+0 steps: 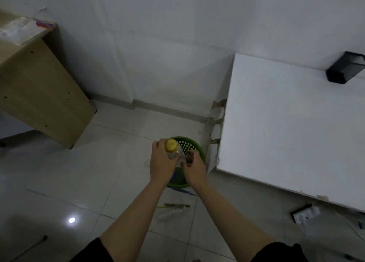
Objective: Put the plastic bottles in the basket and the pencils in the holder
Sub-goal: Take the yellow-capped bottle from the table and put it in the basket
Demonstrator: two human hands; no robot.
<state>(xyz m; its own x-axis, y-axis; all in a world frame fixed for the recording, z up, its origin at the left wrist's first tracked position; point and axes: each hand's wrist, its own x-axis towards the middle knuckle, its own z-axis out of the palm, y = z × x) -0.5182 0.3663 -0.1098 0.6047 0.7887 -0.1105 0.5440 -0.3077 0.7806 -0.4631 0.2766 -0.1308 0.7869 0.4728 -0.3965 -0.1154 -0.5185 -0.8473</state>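
My left hand [161,163] is clamped around a clear plastic bottle [173,153] with a yellow cap [171,145], held upright over the green basket [194,146] on the floor. My right hand [193,168] pinches the bottle's side, fingers curled closed. Pencils [173,205] lie on the tiles nearer me; the black holder [344,70] stands on the white table [286,133].

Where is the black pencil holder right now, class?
In the head view, the black pencil holder sits at the far right, on the back corner of the white table near the wall, well away from both hands and the green basket on the floor.
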